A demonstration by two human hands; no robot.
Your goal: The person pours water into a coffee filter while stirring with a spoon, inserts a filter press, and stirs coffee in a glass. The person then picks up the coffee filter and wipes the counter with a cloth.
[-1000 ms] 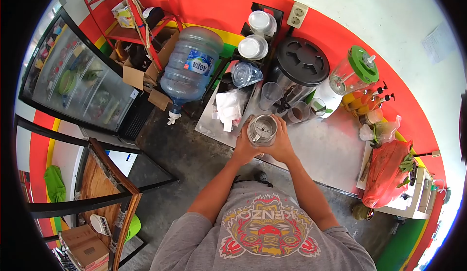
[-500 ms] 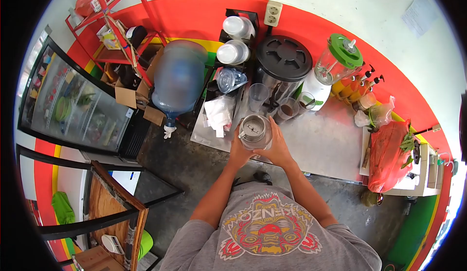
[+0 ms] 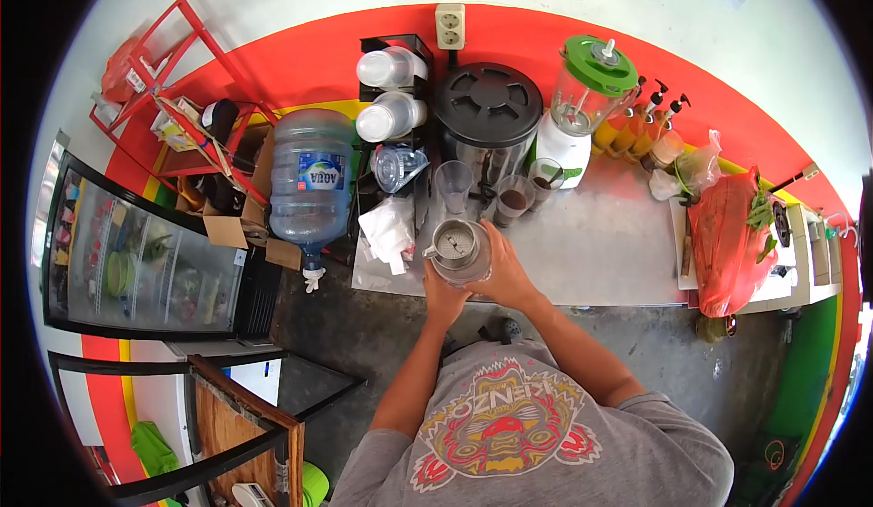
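My left hand and my right hand are wrapped round the sides of a clear jar, close to the front edge of the metal counter. On the jar's mouth sits a round metal drip filter with a perforated disc inside and a small handle on its left. Just beyond my hands stand a plastic cup and a second cup with dark brown contents. Another cup with some dark contents is beside the blender.
Behind the cups are a large black-lidded metal container and a green-lidded blender. Stacked cups in a black rack, white napkins and a water bottle line the left. Rightward lie pump bottles and a red bag.
The view has swung, so the counter things sit farther left in it. Both hands keep their hold on the jar, and the filter stays on top.
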